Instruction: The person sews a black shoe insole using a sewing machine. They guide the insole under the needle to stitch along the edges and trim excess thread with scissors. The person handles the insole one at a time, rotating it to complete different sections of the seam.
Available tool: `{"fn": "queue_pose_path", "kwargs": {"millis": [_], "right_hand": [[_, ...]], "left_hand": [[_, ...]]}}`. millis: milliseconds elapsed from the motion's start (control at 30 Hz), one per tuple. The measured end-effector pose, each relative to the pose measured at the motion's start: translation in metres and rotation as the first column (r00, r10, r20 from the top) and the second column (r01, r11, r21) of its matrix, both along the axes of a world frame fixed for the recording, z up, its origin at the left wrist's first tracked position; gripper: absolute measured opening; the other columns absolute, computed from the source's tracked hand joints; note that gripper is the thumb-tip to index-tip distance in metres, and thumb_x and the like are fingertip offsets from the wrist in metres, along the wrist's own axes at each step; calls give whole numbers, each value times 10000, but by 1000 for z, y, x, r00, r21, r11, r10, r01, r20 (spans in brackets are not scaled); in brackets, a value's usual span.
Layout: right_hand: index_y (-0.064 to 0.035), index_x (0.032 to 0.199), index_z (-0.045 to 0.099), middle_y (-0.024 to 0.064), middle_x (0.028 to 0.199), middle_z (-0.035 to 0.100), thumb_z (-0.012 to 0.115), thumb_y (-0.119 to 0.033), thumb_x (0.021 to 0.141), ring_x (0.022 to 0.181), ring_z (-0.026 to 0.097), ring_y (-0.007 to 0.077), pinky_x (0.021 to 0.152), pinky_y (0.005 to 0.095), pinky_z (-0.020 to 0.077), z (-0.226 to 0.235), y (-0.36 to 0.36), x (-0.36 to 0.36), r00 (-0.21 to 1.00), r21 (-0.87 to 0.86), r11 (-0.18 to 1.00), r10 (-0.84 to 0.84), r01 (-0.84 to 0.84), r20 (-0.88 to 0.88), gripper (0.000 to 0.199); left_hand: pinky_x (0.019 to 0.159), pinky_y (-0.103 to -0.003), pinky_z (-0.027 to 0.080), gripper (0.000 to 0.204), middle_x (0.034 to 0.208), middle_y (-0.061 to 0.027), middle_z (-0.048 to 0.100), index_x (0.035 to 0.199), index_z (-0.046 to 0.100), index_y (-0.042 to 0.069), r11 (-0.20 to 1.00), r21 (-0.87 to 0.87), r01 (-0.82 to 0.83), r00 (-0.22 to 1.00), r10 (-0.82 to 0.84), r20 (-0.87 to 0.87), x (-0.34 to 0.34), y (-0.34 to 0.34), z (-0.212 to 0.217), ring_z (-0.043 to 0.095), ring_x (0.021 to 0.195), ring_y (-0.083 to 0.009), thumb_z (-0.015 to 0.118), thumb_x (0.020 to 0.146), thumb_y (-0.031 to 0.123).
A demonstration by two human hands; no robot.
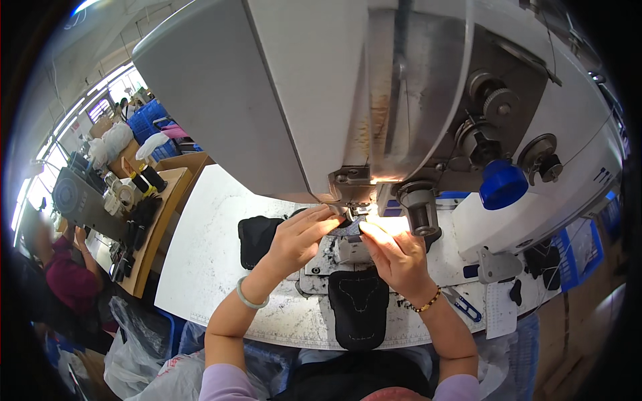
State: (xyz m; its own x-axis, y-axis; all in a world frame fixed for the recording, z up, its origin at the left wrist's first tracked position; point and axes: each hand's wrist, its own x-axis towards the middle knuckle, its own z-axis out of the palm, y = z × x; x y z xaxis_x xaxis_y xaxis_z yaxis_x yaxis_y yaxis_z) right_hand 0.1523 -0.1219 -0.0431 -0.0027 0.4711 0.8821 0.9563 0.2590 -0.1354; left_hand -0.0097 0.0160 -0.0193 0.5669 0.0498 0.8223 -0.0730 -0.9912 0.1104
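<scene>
Both my hands are at the needle area of a white sewing machine, under its bright lamp. My left hand has its fingers together, pressing on the left edge of a black fabric piece. My right hand pinches the same piece's right edge between thumb and fingers. Most of that piece is hidden by my fingers and the presser foot. A padded black piece with light stitched outlines lies just in front of me. Another black piece lies left of my left hand.
Thread snips with blue handles and a white paper slip lie right of my right wrist. The white table is strewn with dark lint. At left, a person in a maroon shirt sits by another machine. Plastic bags hang below.
</scene>
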Motion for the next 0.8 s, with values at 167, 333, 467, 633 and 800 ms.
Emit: {"fn": "queue_pose_path", "kwargs": {"millis": [167,333,467,633,800], "right_hand": [[-138,871,656,-3,799,535,747,-102,730,835,537,190,902,384,405,-4,1,1,999,-15,999,31,-31,-29,172],[-115,965,667,10,864,571,727,-89,751,915,542,231,881,386,400,7,-1,-1,998,0,999,52,-52,-26,224],[-106,1042,659,26,900,572,719,-90,767,952,536,248,864,385,399,10,-3,-1,999,-6,1000,26,-26,-42,283],[-103,1085,644,29,914,566,716,-110,780,958,540,251,871,385,404,9,-5,-2,1000,5,1000,6,-6,-15,314],[-93,1067,653,34,933,582,687,-131,812,952,546,255,888,386,410,13,-4,-5,999,-5,1000,-11,10,-45,261]], "left_hand": [[842,-359,542,514,1119,-149,622,1074,587,31,999,34,-1,993,4,-116,-6,-7,12,607,1053,-297,561,600,-163],[861,-360,533,438,1133,-140,615,1025,585,28,999,-30,-13,989,8,-149,-8,-10,15,597,1064,-297,568,628,-157],[883,-357,522,421,1125,-150,605,1046,565,10,998,21,-52,981,55,-185,-8,-15,20,594,1067,-293,566,652,-139],[932,-361,493,321,1054,-173,596,1061,529,-72,986,150,-77,973,107,-206,-8,-34,28,581,1079,-332,550,742,-40],[856,-341,514,295,1043,-161,639,1071,586,-50,967,116,-228,948,248,-199,-8,-47,26,643,974,-260,604,794,49]]}}
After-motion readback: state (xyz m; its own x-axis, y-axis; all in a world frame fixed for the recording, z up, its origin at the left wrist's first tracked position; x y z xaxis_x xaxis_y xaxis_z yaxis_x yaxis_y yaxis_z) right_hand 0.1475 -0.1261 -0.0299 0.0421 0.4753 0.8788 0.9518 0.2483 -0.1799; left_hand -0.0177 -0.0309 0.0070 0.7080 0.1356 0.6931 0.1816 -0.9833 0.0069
